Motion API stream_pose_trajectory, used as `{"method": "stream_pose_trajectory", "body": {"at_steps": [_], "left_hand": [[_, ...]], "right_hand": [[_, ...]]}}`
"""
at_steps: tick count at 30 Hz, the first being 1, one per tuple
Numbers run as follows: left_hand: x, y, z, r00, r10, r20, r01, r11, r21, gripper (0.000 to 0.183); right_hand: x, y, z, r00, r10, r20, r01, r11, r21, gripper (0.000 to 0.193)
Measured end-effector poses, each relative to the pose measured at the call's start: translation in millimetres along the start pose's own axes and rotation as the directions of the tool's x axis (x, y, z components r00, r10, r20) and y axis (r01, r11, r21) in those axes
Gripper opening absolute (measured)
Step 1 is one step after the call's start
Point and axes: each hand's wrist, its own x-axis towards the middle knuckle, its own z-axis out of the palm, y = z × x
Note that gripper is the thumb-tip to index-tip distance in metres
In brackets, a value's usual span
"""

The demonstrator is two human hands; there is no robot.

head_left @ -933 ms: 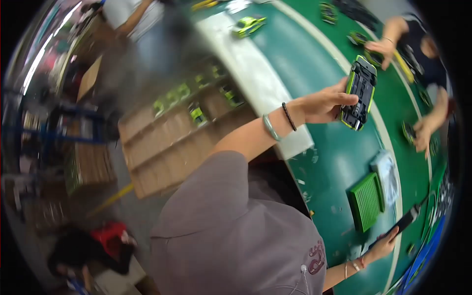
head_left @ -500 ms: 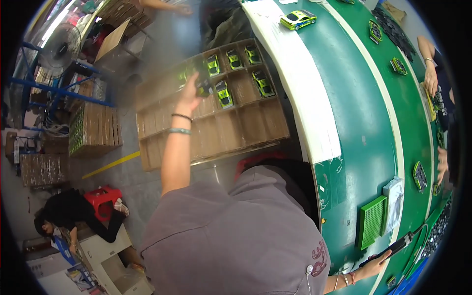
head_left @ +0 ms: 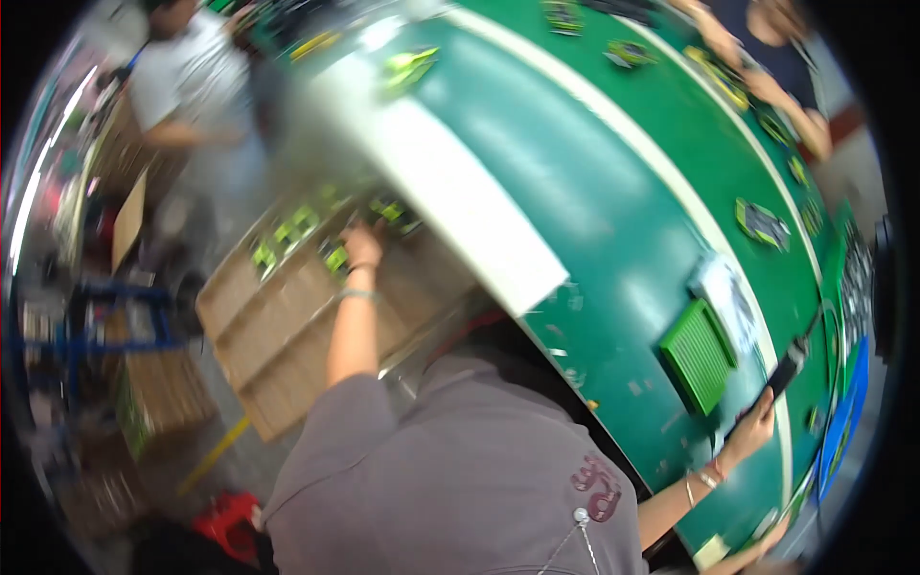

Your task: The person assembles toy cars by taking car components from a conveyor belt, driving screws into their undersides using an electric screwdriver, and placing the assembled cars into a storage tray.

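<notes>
The right hand (head_left: 752, 428) grasped a black tool (head_left: 788, 368) over the bench (head_left: 613, 316). The left hand (head_left: 362, 247) was in the tray (head_left: 287, 335), right of a car (head_left: 334, 257); blur hid whether its grip held anything. Lowering gently, clear of neighbours, seemed best. Half a second earlier it was left of that car.

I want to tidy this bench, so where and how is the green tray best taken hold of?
On the green tray, grip the middle of the near long edge, likely best coming from the wearer's side: the tray lies flat, longer than wide, and that edge looks free, while a pale plastic packet lies close along its far long edge.
</notes>
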Motion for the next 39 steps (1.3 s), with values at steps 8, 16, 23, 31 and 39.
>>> {"method": "stream_pose_trajectory", "body": {"at_steps": [8,16,23,31,39], "left_hand": [[21.8,-13.5,-72.4,0.978,0.201,-0.046,-0.204,0.978,-0.052,0.026],[5.0,195.7,-183.1,0.822,0.442,-0.358,-0.567,0.583,-0.582,0.02],[-125.1,442.8,-149.6,-0.047,0.948,-0.314,-0.857,-0.2,-0.475,0.026],[-223.4,592.2,-40.1,-0.131,0.981,-0.142,-0.818,-0.188,-0.544,0.047],[-229.5,590.6,-33.3,-0.147,0.97,-0.192,-0.765,-0.235,-0.599,0.041]], "right_hand": [[-9.2,9.0,6.0,0.968,-0.041,-0.248,0.196,0.743,0.64,0.076],[-20.5,-7.6,14.7,0.988,-0.045,-0.149,0.15,0.523,0.839,0.089],[-23.0,-11.6,14.2,0.987,-0.123,-0.107,0.16,0.615,0.772,0.087],[-22.8,-13.7,7.6,0.993,-0.117,-0.01,0.079,0.6,0.796,0.087],[-19.7,-7.8,6.0,0.996,-0.094,-0.003,0.06,0.604,0.795,0.086]]}}
